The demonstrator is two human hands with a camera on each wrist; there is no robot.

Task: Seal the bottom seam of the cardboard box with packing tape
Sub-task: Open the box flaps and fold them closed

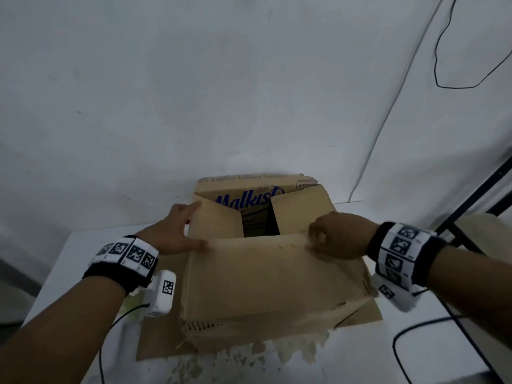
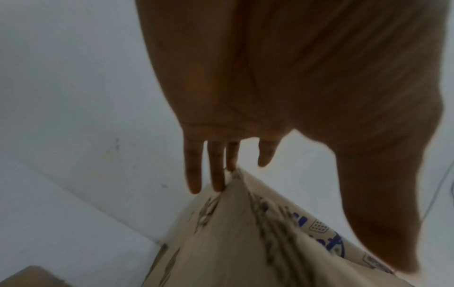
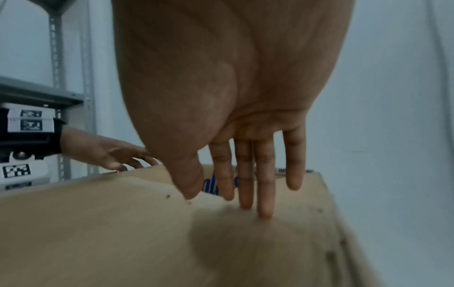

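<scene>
Cardboard box flaps part-open, interior dark; both hands on flaps.

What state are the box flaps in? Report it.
Partly shut: cardboard box near flap is folded down, but a dark gap remains between flaps.

Box interior mostly hidden, print blurred.

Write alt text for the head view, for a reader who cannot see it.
Two hands fold a cardboard box shut on a white table: the left hand presses a side flap, the right hand pushes the near flap down. No tape is visible.
</scene>
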